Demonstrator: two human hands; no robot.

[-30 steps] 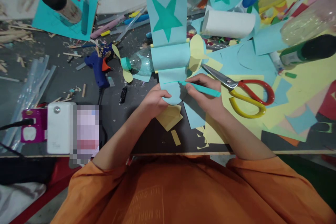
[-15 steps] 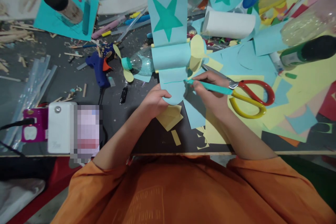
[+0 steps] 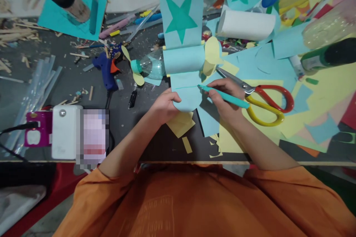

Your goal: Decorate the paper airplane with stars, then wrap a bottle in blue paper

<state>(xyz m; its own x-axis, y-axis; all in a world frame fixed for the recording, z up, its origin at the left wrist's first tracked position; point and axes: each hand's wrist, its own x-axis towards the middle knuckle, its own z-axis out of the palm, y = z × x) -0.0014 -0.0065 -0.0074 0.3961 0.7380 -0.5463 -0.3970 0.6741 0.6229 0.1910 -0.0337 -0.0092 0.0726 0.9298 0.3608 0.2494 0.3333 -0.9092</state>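
A bottle plane [image 3: 182, 59] wrapped in light blue paper lies in front of me, its clear neck and teal cap [image 3: 136, 66] pointing left beside yellow propeller blades. Its far wing [image 3: 181, 11] bears a green star. On the near wing [image 3: 186, 98] runs a thin green line. My left hand [image 3: 167, 106] pinches the near wing's rounded end, thumb on top. A teal marker [image 3: 229, 98] is gripped in my right hand [image 3: 226, 98], its tip at the line's right end. Red-and-yellow-handled scissors [image 3: 247, 88] lie just beyond my right hand.
On the left are a blue glue gun [image 3: 105, 72], clear glue sticks [image 3: 35, 100], a white power bank [image 3: 66, 132] and a brown bottle [image 3: 69, 2]. A white paper roll [image 3: 247, 25], paper scraps [image 3: 322, 127] and a green bottle [image 3: 328, 55] lie at the right.
The whole view has shifted slightly, with the tabletop things a little further right. The marker's rear end is tilted a little lower; its tip remains near the line's right end.
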